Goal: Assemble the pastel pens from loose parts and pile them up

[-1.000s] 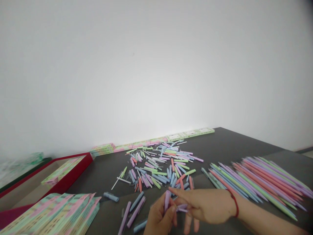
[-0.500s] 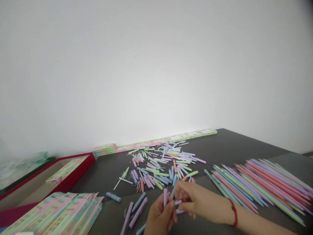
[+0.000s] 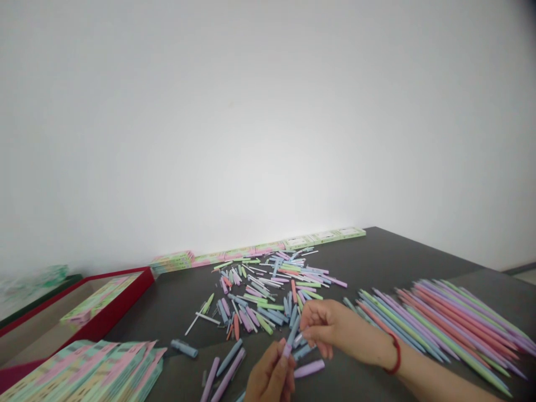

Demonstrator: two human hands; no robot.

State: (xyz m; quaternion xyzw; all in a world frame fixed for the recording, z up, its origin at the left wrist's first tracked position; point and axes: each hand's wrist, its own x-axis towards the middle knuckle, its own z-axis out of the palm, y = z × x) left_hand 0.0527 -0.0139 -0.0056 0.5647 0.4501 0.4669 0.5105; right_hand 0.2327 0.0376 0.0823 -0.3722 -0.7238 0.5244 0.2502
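My left hand (image 3: 272,375) is closed around a purple pen part (image 3: 287,350), its end sticking up past the thumb and finger. Just right of it, my right hand (image 3: 324,328), with a red cord (image 3: 396,355) at the wrist, has its fingers curled into a pinch; what they hold, if anything, I cannot make out. A loose purple pen piece (image 3: 310,368) lies on the table below the right hand. Behind both hands spreads a pile of pen parts (image 3: 268,306) in purple, blue, green and coral, with thin white refills among them.
Rows of pastel pens (image 3: 444,318) lie at the right. Several pen pieces (image 3: 228,363) and a blue one (image 3: 184,348) sit left of my hands. Printed packs (image 3: 96,368) fan out at front left, beside a red box (image 3: 121,298). Flat boxes (image 3: 259,248) line the wall.
The purple part in my left hand has tilted to the right, and my right hand has drawn slightly away from it. The whole view has shifted a little.
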